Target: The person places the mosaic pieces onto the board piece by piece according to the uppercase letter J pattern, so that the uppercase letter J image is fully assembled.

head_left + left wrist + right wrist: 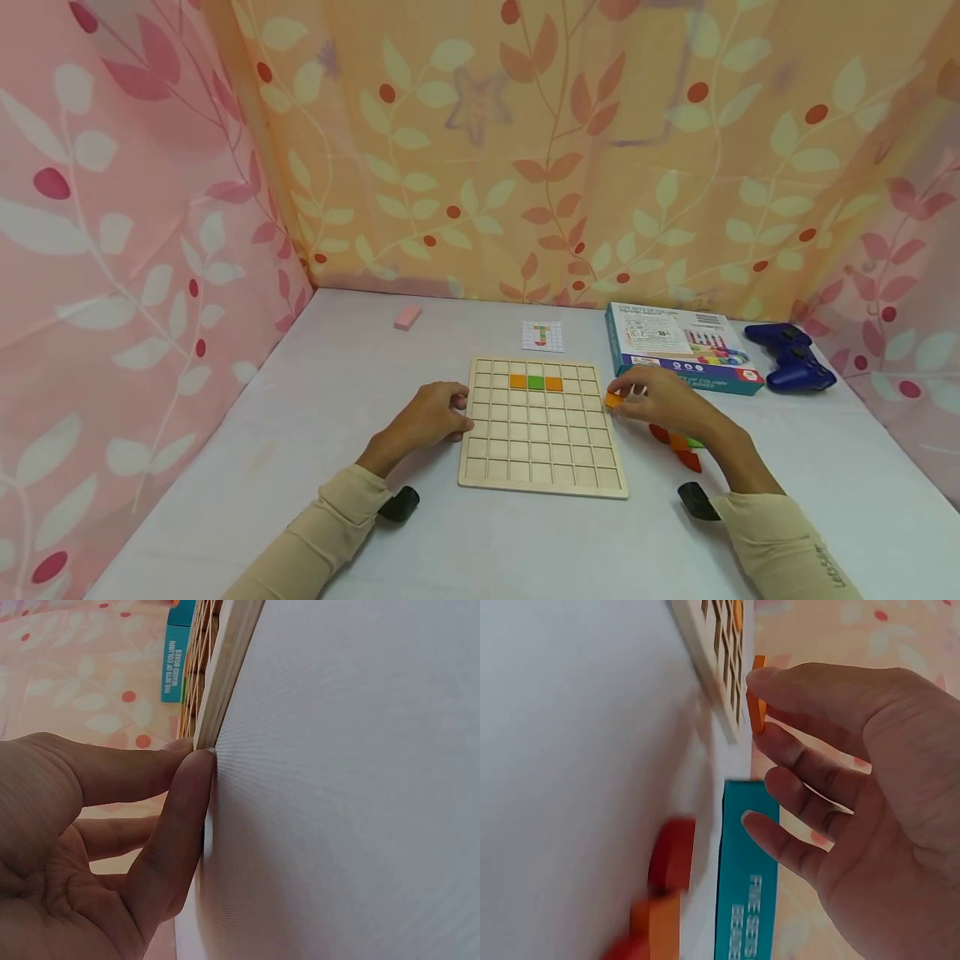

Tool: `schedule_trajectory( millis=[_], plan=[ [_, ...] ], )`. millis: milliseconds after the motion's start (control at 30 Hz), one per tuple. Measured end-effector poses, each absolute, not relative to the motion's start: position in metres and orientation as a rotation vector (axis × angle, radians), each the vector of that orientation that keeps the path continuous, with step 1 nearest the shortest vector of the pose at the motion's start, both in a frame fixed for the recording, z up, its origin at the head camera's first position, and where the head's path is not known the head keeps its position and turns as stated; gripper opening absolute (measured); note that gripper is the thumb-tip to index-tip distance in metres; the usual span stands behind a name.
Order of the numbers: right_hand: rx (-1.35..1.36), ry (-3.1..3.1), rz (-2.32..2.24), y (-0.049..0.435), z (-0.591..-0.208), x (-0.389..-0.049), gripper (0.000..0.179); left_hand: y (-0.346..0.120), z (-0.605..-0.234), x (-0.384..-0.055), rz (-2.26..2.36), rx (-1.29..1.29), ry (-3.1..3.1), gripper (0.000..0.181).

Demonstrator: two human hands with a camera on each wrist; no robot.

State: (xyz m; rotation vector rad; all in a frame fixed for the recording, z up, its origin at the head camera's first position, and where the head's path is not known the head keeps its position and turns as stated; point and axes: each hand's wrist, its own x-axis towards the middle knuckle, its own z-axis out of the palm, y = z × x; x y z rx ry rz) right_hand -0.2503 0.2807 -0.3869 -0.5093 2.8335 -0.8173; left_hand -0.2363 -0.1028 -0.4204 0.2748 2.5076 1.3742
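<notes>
A square-celled wooden grid board (542, 467) lies on the table, with two orange tiles (518, 382) and a green tile (536, 382) between them in one row near its far side. My left hand (429, 412) pinches the board's left edge between thumb and index finger (184, 795). Just off the board's right edge, my right hand (663, 402) holds an orange tile (757, 705) between thumb and fingers. Below that hand lies a small pile of red (671, 855), orange and green pieces, partly hidden by the arm in the head view.
Behind the board lies a small card (542, 337) printed with a grid and a coloured shape. A teal-edged box (682, 346) and a blue game controller (791, 358) sit at the back right. At the back left is a pink block (407, 317). Patterned curtains surround the table.
</notes>
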Motion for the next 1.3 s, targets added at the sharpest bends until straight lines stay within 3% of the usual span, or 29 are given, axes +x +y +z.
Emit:
schedule_trajectory(
  millis=[267, 733, 1300],
  plan=[
    [-0.702, 2.814, -0.819, 0.247, -0.395, -0.268, 0.028, -0.102, -0.420, -0.236, 1.385, 0.283, 2.496, 0.058],
    [-0.754, 2.772, -0.864, 0.199, -0.398, -0.279, 0.031, -0.102, -0.418, -0.235, 1.373, 0.258, 2.512, 0.057],
    [-0.803, 2.813, -0.783, 0.180, -0.402, -0.279, 0.027, -0.102, -0.419, -0.236, 1.383, 0.261, 2.497, 0.058]
  ],
)
